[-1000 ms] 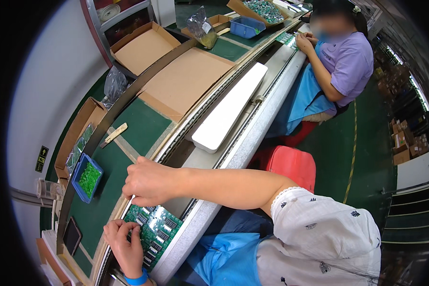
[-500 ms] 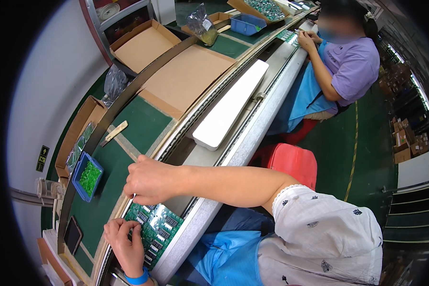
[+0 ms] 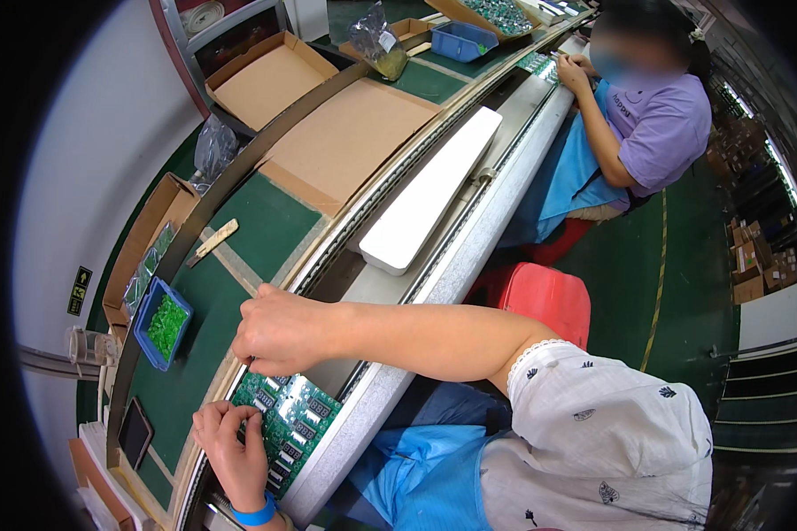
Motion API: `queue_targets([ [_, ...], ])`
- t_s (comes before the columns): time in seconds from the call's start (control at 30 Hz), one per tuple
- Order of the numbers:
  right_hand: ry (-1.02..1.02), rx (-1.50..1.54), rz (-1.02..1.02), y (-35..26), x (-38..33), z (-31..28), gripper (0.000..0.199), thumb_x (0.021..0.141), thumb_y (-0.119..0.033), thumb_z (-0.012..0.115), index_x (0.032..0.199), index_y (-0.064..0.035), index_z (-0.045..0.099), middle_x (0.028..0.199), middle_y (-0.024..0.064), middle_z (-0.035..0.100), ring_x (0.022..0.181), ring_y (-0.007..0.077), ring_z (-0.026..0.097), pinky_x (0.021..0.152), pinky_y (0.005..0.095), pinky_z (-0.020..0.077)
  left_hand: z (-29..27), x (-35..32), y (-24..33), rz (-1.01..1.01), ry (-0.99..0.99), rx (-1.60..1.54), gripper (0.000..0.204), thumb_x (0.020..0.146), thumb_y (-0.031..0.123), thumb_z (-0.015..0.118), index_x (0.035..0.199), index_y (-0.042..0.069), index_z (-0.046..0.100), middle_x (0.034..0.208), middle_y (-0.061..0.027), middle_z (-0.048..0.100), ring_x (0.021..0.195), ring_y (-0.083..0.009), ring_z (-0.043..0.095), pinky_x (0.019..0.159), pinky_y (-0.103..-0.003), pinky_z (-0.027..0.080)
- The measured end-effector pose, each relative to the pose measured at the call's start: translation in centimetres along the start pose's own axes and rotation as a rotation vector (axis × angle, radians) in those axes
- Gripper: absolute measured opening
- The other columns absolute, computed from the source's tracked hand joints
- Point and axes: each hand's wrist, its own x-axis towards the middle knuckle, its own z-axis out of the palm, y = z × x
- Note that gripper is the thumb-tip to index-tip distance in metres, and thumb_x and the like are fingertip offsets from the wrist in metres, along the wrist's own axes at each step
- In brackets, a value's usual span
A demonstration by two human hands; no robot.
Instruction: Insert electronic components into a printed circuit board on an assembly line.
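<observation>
A green circuit board (image 3: 297, 420) with several black digit displays and white parts lies on the conveyor rails in front of me. My right hand (image 3: 279, 332) is closed over the board's far left corner, its fingertips pointing down. Whatever it pinches is hidden beneath the fingers. My left hand (image 3: 230, 442), with a blue band (image 3: 254, 511) at the wrist, is at the board's left edge. Its fingers are curled and pressed together near the board's surface; anything between them is too small to make out.
A blue bin (image 3: 163, 326) of small green parts stands left of the conveyor, near a dark phone-like slab (image 3: 135, 434). A long white cover (image 3: 432, 195) lies farther along the line. A co-worker in a purple shirt (image 3: 660, 133) sits beyond a red stool (image 3: 540, 301).
Both hands stay at nearly the same places over the board. My right hand shifts very slightly; the view tilts a little.
</observation>
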Motion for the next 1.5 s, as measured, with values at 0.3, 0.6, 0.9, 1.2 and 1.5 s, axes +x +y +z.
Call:
queue_targets([
  [0.3, -0.039, 0.000, 0.011, 0.0, 0.1, -0.1, 0.009, 0.080, -0.021, 0.072, 0.080, -0.0125, 0.075, 0.076, 0.0034, 0.072, 0.085, 0.0288, 0.065, 0.081, 0.0461, 0.0441, 0.0, 0.0, -0.2, -0.005, 0.008, -0.017, 0.010, 0.078, 0.003, 0.074, 0.084, 0.002, 0.066, 0.094, -0.0094, 0.057, 0.096, -0.0281, 0.053, 0.089, -0.038, 0.039],
  [0.6, -0.078, -0.015, 0.014, -0.3, 0.1, -0.1, 0.012, 0.082, -0.024, 0.074, 0.083, -0.0126, 0.075, 0.078, 0.0043, 0.073, 0.086, 0.0292, 0.065, 0.081, 0.0466, 0.0446, -0.1, -0.2, -0.4, -0.020, -0.004, -0.037, 0.010, 0.078, 0.003, 0.074, 0.085, 0.003, 0.066, 0.095, -0.0093, 0.058, 0.095, -0.0280, 0.053, 0.089, -0.038, 0.039],
  [0.9, -0.102, -0.030, 0.011, 0.3, -0.2, -0.5, 0.015, 0.082, -0.027, 0.074, 0.085, -0.0124, 0.076, 0.079, 0.0051, 0.073, 0.087, 0.0302, 0.066, 0.081, 0.0472, 0.0451, 0.2, 0.3, 0.2, -0.040, -0.008, -0.043, 0.010, 0.078, 0.003, 0.074, 0.085, 0.001, 0.067, 0.095, -0.0095, 0.058, 0.098, -0.0286, 0.054, 0.092, -0.039, 0.040],
  [1.2, -0.213, -0.094, 0.040, -0.7, 1.1, -0.7, 0.016, 0.082, -0.026, 0.073, 0.080, -0.0105, 0.072, 0.081, 0.0106, 0.072, 0.088, 0.0356, 0.068, 0.080, 0.0518, 0.0506, -0.4, -0.5, -1.0, 0.010, 0.030, -0.060, 0.012, 0.077, 0.003, 0.077, 0.085, 0.005, 0.068, 0.093, -0.0109, 0.060, 0.095, -0.0325, 0.056, 0.089, -0.043, 0.043],
  [1.5, -0.077, 0.008, -0.093, -0.1, -0.1, -1.6, 0.017, 0.087, -0.018, 0.072, 0.096, -0.0037, 0.073, 0.089, 0.0125, 0.072, 0.089, 0.0327, 0.066, 0.082, 0.0437, 0.0513, 0.1, -0.3, -1.3, -0.048, 0.024, -0.093, 0.006, 0.079, 0.014, 0.078, 0.084, 0.012, 0.076, 0.091, -0.0049, 0.063, 0.093, -0.0299, 0.057, 0.083, -0.043, 0.040],
])
